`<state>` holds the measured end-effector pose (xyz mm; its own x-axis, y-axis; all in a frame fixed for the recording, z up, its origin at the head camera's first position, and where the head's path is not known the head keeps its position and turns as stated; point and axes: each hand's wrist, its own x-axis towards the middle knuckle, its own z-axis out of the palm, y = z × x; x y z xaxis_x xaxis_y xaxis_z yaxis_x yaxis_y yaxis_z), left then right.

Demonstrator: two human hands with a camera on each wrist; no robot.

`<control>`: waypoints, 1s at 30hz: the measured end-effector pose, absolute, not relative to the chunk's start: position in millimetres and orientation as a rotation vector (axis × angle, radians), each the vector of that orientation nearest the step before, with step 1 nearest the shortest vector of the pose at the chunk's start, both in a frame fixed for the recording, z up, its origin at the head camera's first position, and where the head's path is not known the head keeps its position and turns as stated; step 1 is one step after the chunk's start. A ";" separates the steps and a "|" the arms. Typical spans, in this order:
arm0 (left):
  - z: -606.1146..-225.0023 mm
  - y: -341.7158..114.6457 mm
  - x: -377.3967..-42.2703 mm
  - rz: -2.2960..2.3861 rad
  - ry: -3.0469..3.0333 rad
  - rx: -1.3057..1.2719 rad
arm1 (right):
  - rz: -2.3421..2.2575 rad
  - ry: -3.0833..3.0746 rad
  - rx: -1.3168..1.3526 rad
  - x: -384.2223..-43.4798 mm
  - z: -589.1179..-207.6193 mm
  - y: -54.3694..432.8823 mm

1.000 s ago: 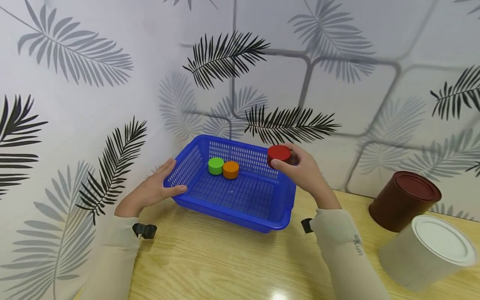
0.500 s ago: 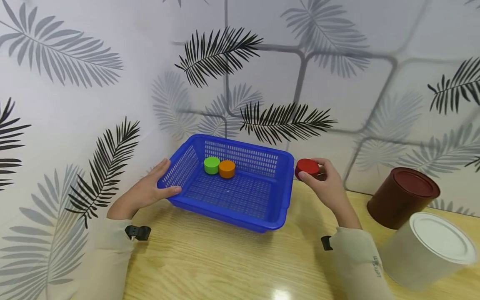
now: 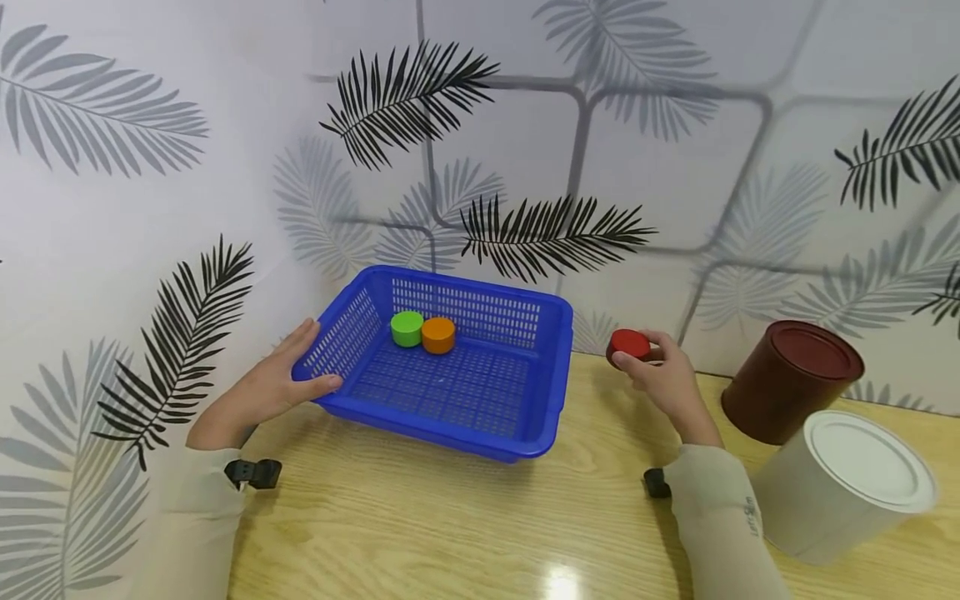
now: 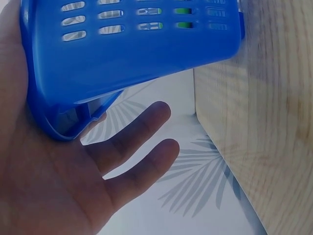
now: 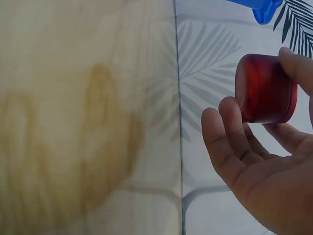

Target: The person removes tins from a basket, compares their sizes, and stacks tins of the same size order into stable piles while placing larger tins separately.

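In the head view my right hand (image 3: 667,379) pinches a short red cylinder (image 3: 628,344) between thumb and fingers, right of the basket. Seen from the right wrist, the red cylinder (image 5: 266,88) is clear of the table, with two fingers extended below it. My left hand (image 3: 262,383) rests against the left end of a blue plastic basket (image 3: 555,392). Its thumb lies along the near rim, and in the left wrist view two fingers (image 4: 139,171) are straight and off the basket wall (image 4: 132,58). Inside the basket, a green cylinder (image 3: 407,329) and an orange cylinder (image 3: 438,335) stand side by side.
A brown lidded can (image 3: 791,383) and a larger white lidded can (image 3: 843,483) stand on the wooden table (image 3: 420,525) to the right of my right hand. A leaf-patterned wall (image 3: 637,175) rises directly behind the basket.
My right hand has carried the red cylinder away from above the basket's right rim, to the right and lower. My left hand stays at the basket's left end. The head view has shifted slightly.
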<state>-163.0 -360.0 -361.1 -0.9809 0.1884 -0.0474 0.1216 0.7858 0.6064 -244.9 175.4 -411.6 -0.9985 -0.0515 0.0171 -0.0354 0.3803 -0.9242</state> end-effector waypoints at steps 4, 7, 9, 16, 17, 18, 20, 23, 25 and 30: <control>-360.5 -360.3 -163.0 0.965 2.866 0.255 | -1.806 2.527 -0.028 -247.1 -417.0 178.7; -360.0 -360.7 -162.3 0.963 2.865 0.253 | -1.805 2.492 -0.015 -248.4 -421.1 180.4; -359.9 -360.7 -162.0 0.955 2.868 0.258 | -1.802 2.473 -0.014 -248.7 -424.5 181.2; -360.9 -361.0 -161.1 0.937 2.869 0.267 | -1.812 2.428 -0.005 -250.6 -437.0 183.8; -360.8 -361.1 -161.1 0.939 2.869 0.267 | -1.814 2.430 -0.008 -250.5 -437.7 183.8; -360.6 -361.2 -161.2 0.942 2.867 0.267 | -1.816 2.432 -0.012 -250.6 -438.4 183.8; -360.3 -361.1 -161.2 0.947 2.865 0.267 | -1.812 2.445 -0.024 -250.3 -439.6 184.0; -360.3 -361.1 -161.5 0.949 2.862 0.264 | -1.804 2.462 -0.030 -249.7 -441.8 184.2; -360.9 -361.3 -162.0 0.948 2.862 0.265 | -1.813 2.459 -0.024 -249.6 -443.2 184.1; -362.1 -361.6 -163.7 0.948 2.862 0.264 | -1.837 2.433 -0.010 -249.8 -445.4 183.5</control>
